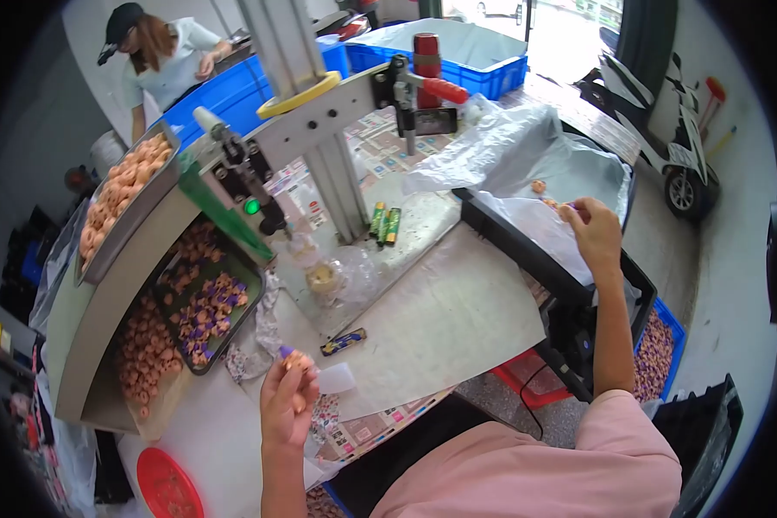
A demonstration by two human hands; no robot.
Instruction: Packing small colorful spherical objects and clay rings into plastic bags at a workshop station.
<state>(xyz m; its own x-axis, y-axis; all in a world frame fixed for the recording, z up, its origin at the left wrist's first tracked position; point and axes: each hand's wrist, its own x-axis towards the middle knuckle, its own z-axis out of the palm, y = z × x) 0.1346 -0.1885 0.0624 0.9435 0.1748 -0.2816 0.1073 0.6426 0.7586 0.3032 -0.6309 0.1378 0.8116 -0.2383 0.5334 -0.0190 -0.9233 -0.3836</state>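
My left hand (289, 398), at the lower centre, is closed on small peach-coloured pieces, one with a purple tip. At the right, my right hand (592, 233) holds small peach and purple pieces between its fingertips, over a black tray lined with clear plastic film (596, 175). One loose peach piece (538, 186) lies on that film. A dark tray (259, 285) at the left bears peach and purple pieces, beside a heap of round peach pieces (146, 356). Between my hands stands a metal post (340, 188) with two toggle clamps on its crossbar.
A metal pan of peach parts (168, 162) rests high at the left, a red bowl (168, 485) below. Glue tubes (393, 226) lie by the post, another small tube (343, 342) nearer. Blue crates (492, 81) stand behind. Another person (162, 58) works at the upper left.
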